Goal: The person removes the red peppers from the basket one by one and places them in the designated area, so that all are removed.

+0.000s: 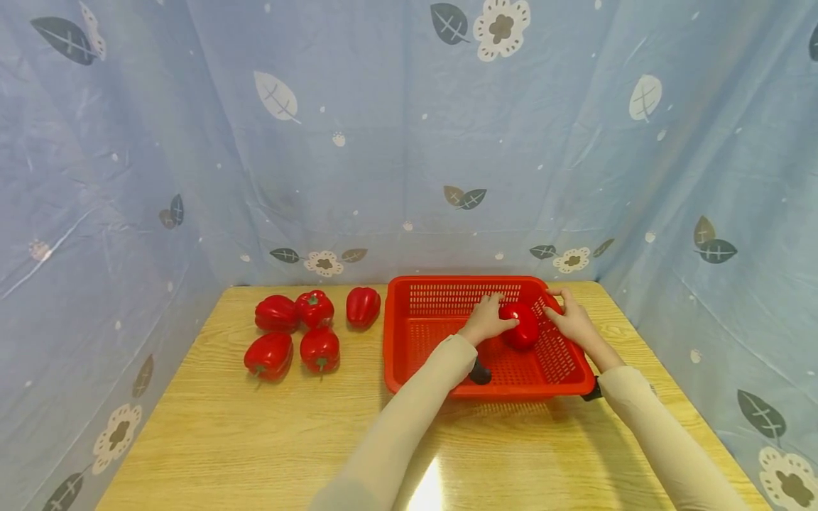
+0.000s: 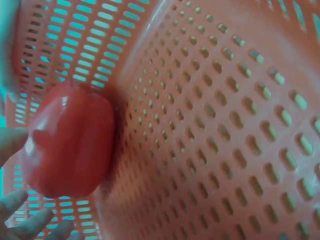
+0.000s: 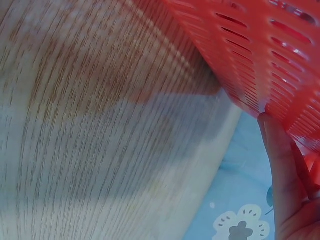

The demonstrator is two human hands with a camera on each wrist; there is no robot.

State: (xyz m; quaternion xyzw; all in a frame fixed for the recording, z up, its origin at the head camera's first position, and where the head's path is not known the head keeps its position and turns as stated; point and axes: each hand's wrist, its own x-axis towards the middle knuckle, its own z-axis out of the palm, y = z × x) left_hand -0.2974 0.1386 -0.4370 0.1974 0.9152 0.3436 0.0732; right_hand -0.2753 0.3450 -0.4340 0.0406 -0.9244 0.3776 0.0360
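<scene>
A red bell pepper [image 1: 520, 328] lies in the right part of a red plastic basket [image 1: 441, 392], against its right wall. My left hand [image 1: 488, 321] is inside the basket, just left of this pepper. In the left wrist view the thumb [image 2: 11, 144] is at the pepper's side, and the spread fingers [image 2: 32, 222] lie beyond its end without curling round it. My right hand [image 1: 571, 325] holds the basket's right side near the far corner, thumb inside the rim. The right wrist view shows a finger [image 3: 277, 160] against the outer slotted wall.
Several red bell peppers [image 1: 268, 355] stand grouped on the wooden table [image 1: 255, 440] left of the basket, with a single pepper [image 1: 363, 307] closer to it. A blue patterned curtain [image 1: 383, 177] encloses the table's back and sides.
</scene>
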